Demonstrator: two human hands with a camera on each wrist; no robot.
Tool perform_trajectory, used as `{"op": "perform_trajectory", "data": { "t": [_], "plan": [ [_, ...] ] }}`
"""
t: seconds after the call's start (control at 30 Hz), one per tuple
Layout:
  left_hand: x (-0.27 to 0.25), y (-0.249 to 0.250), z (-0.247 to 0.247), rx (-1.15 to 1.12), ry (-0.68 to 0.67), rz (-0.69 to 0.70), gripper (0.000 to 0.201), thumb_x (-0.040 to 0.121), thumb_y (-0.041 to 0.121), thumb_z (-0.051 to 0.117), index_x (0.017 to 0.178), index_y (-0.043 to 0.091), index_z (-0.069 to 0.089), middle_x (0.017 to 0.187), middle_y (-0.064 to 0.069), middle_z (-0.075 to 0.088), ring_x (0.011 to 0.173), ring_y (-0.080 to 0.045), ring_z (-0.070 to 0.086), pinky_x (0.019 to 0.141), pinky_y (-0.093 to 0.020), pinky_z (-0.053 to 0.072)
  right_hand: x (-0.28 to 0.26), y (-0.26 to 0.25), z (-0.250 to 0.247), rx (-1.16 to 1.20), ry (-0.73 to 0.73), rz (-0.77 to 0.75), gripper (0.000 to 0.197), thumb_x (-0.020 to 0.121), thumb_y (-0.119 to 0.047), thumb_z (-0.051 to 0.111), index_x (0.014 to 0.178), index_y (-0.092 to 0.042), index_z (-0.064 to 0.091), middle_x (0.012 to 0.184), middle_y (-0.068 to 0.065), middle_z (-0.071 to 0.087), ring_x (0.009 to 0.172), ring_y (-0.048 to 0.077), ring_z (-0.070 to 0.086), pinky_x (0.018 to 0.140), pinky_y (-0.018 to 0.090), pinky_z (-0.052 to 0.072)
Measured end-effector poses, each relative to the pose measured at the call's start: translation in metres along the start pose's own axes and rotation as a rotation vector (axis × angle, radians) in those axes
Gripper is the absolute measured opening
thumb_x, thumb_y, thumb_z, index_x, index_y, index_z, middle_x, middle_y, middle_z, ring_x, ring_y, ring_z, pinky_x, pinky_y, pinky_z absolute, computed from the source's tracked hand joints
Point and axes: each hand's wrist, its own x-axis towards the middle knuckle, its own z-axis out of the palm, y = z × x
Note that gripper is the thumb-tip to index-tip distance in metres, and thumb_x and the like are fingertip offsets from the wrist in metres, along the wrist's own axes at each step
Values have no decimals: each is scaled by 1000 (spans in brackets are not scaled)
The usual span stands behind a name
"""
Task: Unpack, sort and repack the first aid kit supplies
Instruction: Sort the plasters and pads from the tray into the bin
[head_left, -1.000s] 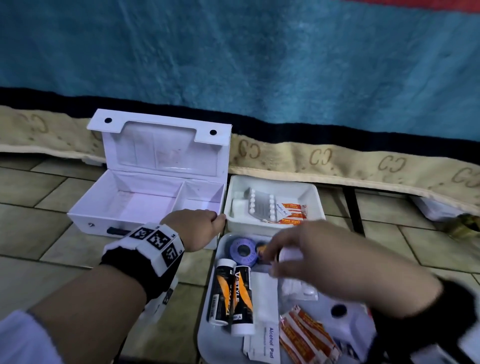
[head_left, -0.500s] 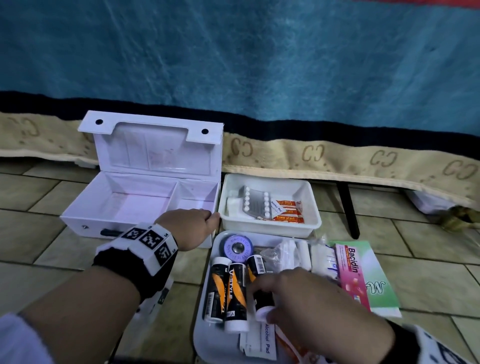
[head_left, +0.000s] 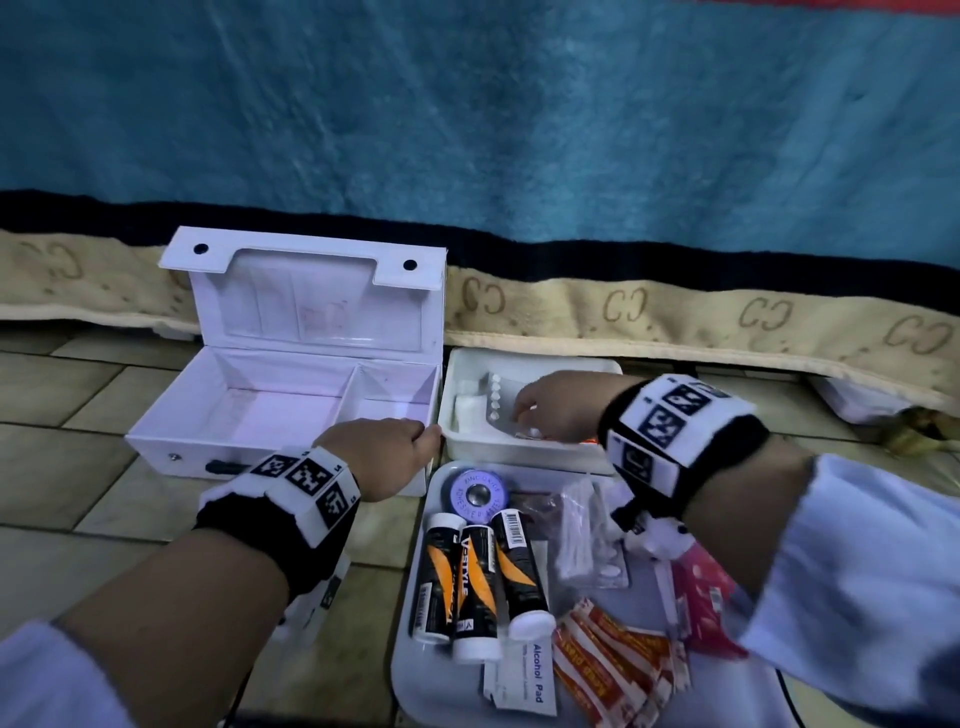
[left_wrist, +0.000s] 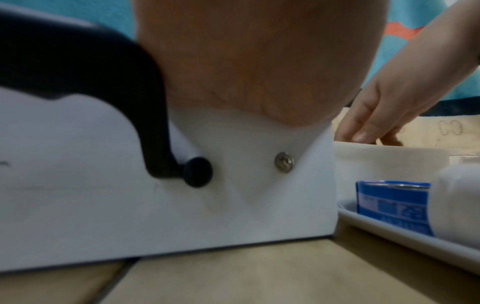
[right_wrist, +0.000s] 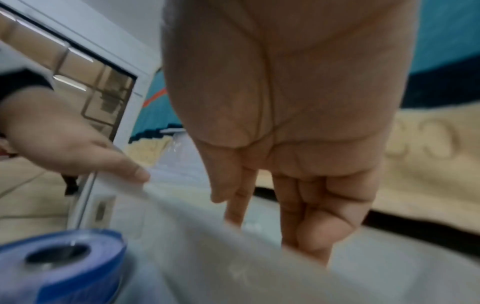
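The white first aid box (head_left: 260, 410) stands open and empty on the floor at left. My left hand (head_left: 384, 452) rests on its front right corner, fingers hooked over the front wall (left_wrist: 103, 205) beside the black handle (left_wrist: 145, 102). My right hand (head_left: 556, 405) reaches down into the small white tray (head_left: 545, 364), its straight fingers (right_wrist: 298, 205) touching a blister pack (head_left: 493, 400). Its fingertips are hidden behind the tray wall. The larger tray (head_left: 431, 691) nearer me holds a blue tape roll (head_left: 478, 493), three black-and-orange tubes (head_left: 478, 582), cotton swabs (head_left: 576, 530), an alcohol pad (head_left: 524, 680) and red plasters (head_left: 618, 665).
A teal blanket (head_left: 467, 130) with a beige patterned border hangs behind the box and trays. A pink packet (head_left: 701, 587) lies under my right forearm. Tiled floor (head_left: 78, 441) stretches left of the box.
My right hand let go of the third tube beside the other two and moved up from the larger tray into the small tray. The left hand stayed on the box.
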Motion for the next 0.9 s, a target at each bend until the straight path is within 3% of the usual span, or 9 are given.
{"op": "perform_trajectory", "data": {
  "t": [0.1,0.2,0.3,0.4,0.47,0.57,0.67,0.77,0.9],
  "plan": [
    [1,0,0,-42,-4,-25,39,102,34,16,126,14,39,124,-10,53,106,-29,54,91,-40,46,16,-4,11,-36,-57,0,36,100,-23,38,126,-6,56,128,9,56,117,24,51,90,29,36],
    [1,0,1,-85,6,-37,43,102,38,14,123,13,43,125,-9,54,108,-29,54,94,-40,45,21,-3,13,1,17,31,24,95,-29,49,84,-9,59,84,5,54,75,21,50,57,24,36],
    [0,0,0,-47,4,-24,35,102,32,19,124,14,40,124,-10,54,106,-28,55,94,-42,46,18,4,3,88,144,128,40,89,-28,59,58,-10,42,60,2,44,53,14,40,45,24,28],
    [0,-1,0,-39,5,-13,36,102,32,17,126,15,38,122,-10,54,103,-28,55,90,-40,47,5,20,-13,295,314,209,29,77,-20,69,57,-6,53,56,4,51,52,18,48,47,23,38],
    [0,-1,0,-57,4,-16,40,102,35,15,125,15,40,121,-9,56,103,-28,56,90,-40,47,-10,33,-24,402,394,236,22,72,-21,71,69,1,68,64,11,63,60,20,56,59,26,47],
    [-1,0,-1,-42,0,-11,37,102,32,16,126,15,39,125,-11,55,106,-29,55,93,-42,46,-42,57,-32,505,519,231,26,75,-16,72,85,8,72,70,16,66,63,20,54,65,28,48],
    [-3,3,-4,-25,-4,4,36,103,30,15,125,13,38,125,-12,54,107,-30,55,94,-42,46,-84,86,-35,681,639,237,11,72,-9,78,76,1,75,65,18,66,59,19,55,66,29,50],
    [-3,4,-5,-8,-9,10,35,103,28,16,128,13,36,126,-13,53,107,-30,54,94,-41,46,-122,111,-26,759,620,294,8,68,-5,80,71,-3,73,71,24,69,55,22,58,52,18,53],
    [-2,4,-3,1,-10,12,33,103,26,16,125,12,36,126,-13,53,106,-29,54,93,-42,46,-147,135,5,689,503,421,8,69,-4,80,63,-1,75,48,11,65,35,7,55,38,8,43]
  ]
}}
